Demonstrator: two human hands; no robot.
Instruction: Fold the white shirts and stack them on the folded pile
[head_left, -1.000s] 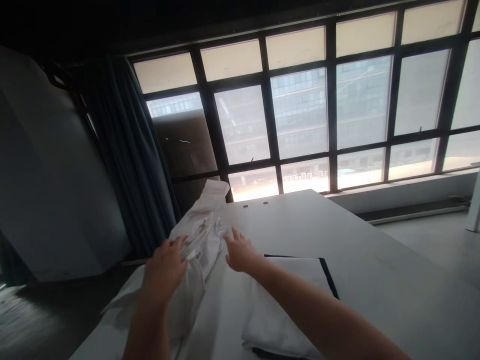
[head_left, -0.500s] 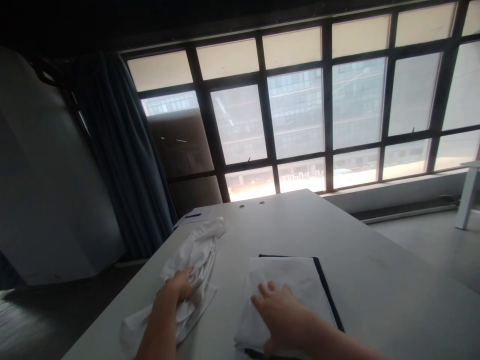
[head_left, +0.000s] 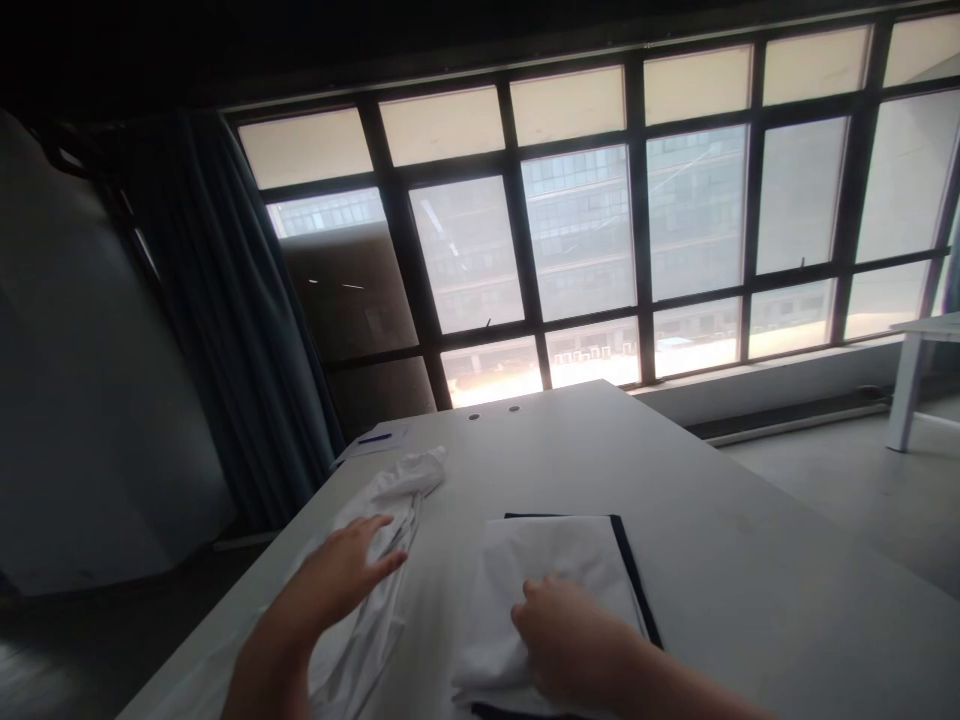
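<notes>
A crumpled white garment (head_left: 390,520) lies along the left side of the white table (head_left: 712,540). My left hand (head_left: 341,575) rests on it with fingers stretched out flat, holding nothing. A folded white cloth (head_left: 547,570) lies in the middle on top of a dark folded cloth (head_left: 634,575), whose edge shows along the right and far side. My right hand (head_left: 566,640) presses on the near part of the white folded cloth, fingers curled down against it.
A sheet of paper with a blue pen (head_left: 375,438) lies at the table's far left corner. Two round cable holes (head_left: 493,412) sit near the far edge. A dark curtain (head_left: 240,330) hangs left of the big window. Another white table (head_left: 919,370) stands at the right.
My left hand let go of the bunched garment and now lies flat on it. My right hand came back from the garment onto the folded white cloth and its fingers curled.
</notes>
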